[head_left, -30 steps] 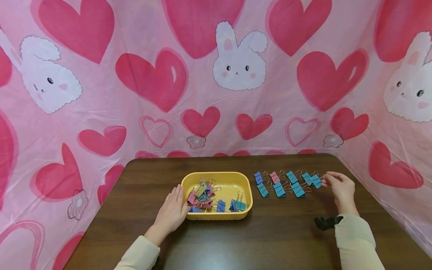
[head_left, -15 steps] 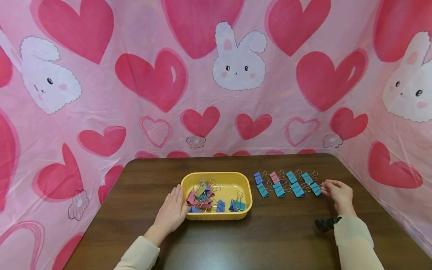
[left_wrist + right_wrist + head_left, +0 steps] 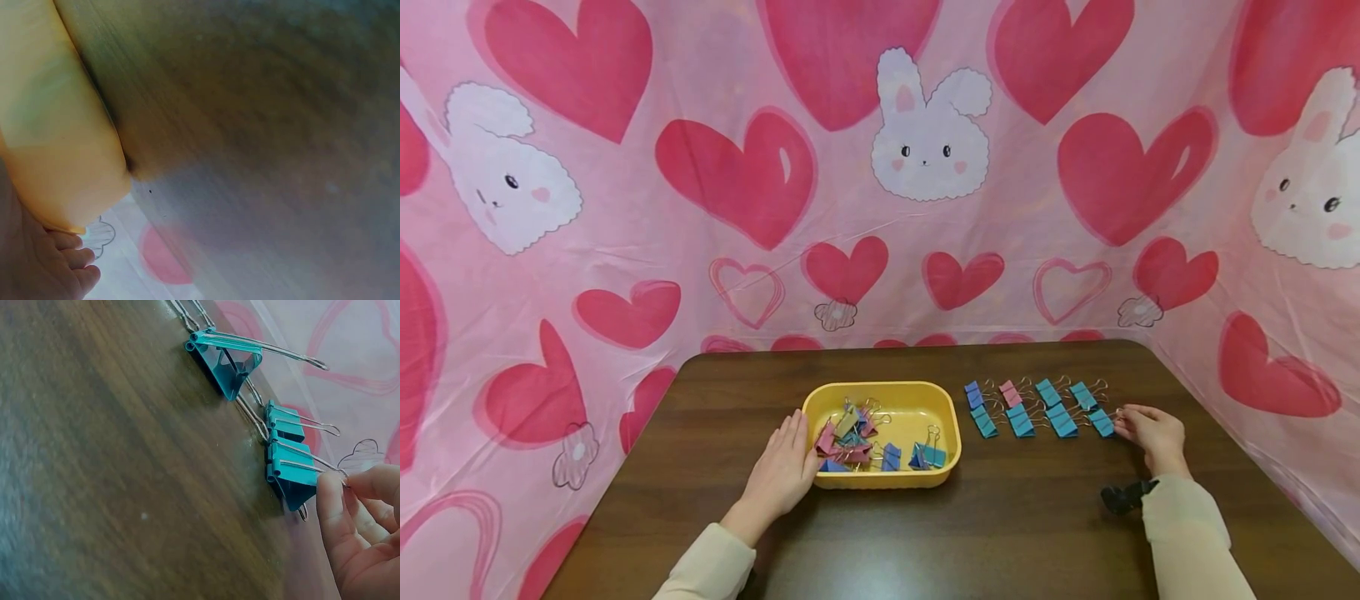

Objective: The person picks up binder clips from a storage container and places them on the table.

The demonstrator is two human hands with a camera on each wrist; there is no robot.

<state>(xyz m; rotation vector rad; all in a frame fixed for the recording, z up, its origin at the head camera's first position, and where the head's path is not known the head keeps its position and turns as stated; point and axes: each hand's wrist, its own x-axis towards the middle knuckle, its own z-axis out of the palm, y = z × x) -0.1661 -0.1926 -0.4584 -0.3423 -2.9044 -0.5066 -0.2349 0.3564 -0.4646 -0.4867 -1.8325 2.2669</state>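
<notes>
My right hand [image 3: 1156,433] sits at the right end of the clips laid out on the brown table [image 3: 1000,533]; my thumb and forefinger [image 3: 331,500] pinch the wire handle of the teal binder clip [image 3: 1102,422] that closes the nearer row, and the clip itself rests on the wood, just beside its teal neighbour [image 3: 1063,421]; from the right wrist view my fingertips [image 3: 375,487] crowd the handle while the other fingers curl loosely behind. The laid-out clips stand in two rows, the farther one running blue [image 3: 973,394], pink [image 3: 1011,393], teal, teal, the nearer one all teal; their wire handles overlap, so the row behind lies close against the clip I hold. A black strap [image 3: 1123,497] lies on the table near my right sleeve [image 3: 1187,533]. My left hand [image 3: 782,471] lies flat on the table with straight fingers held together, pressed against the left wall of the yellow tray [image 3: 947,408]; the left wrist view shows only the tray's rounded corner [image 3: 62,162], my fingertips below it and blurred wood. Inside the tray a heap of pink, blue and olive clips [image 3: 850,437] crowds the left half, with two blue ones [image 3: 925,457] near the front wall. A pink cloth with hearts and rabbits [image 3: 880,167] hangs behind the table and round both sides.
</notes>
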